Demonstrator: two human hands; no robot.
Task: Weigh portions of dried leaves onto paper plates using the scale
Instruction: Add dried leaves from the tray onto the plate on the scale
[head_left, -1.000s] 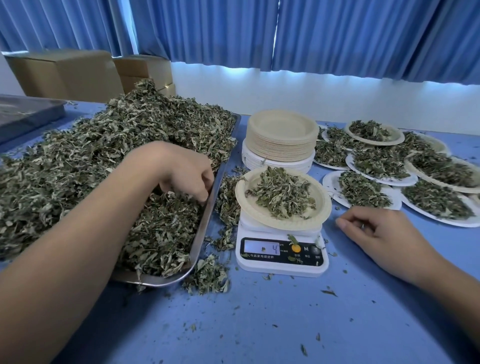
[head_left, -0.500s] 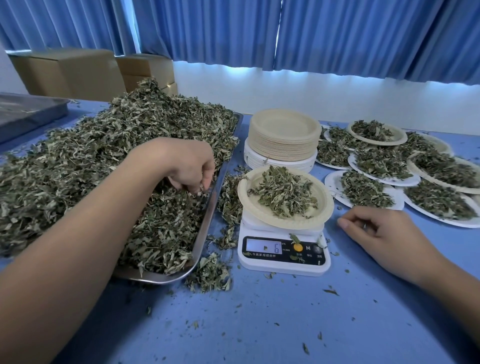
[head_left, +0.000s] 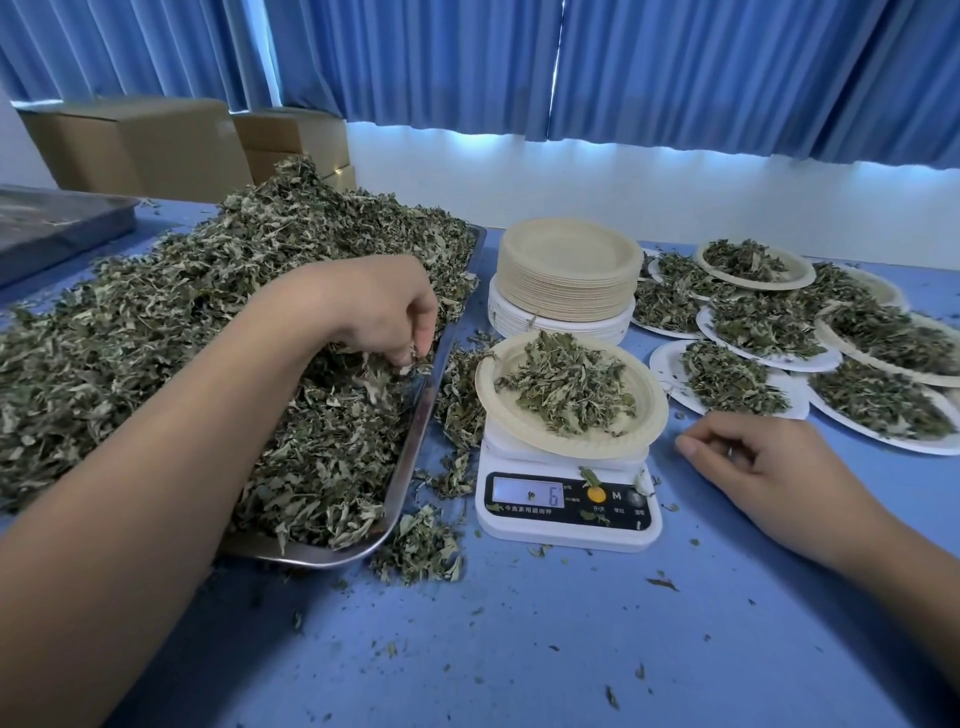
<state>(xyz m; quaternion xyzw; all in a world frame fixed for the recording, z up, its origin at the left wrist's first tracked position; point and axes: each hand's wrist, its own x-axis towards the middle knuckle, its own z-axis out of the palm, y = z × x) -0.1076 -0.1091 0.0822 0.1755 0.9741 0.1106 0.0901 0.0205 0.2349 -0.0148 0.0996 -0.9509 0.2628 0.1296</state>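
scale (head_left: 569, 512) display "6", "m" button

A small sorting or packing workroom, not a home: the blue desk (head_left: 519, 649) carries a steel tray (head_left: 415, 431) heaped with dried leaves (head_left: 182, 338), a scale (head_left: 566, 525), a stack of paper plates (head_left: 569, 275) and many filled plates (head_left: 667, 366); cardboard boxes (head_left: 145, 145) and blue curtains (head_left: 675, 67) stand behind

Your table (head_left: 519, 649) plain blue, dried leaves (head_left: 156, 338) dull grey-green, your scale (head_left: 566, 535) white with black panel (head_left: 621, 512) and orange button (head_left: 596, 493), its plate (head_left: 644, 415) beige, curtains (head_left: 675, 67) blue, boxes (head_left: 145, 145) brown.
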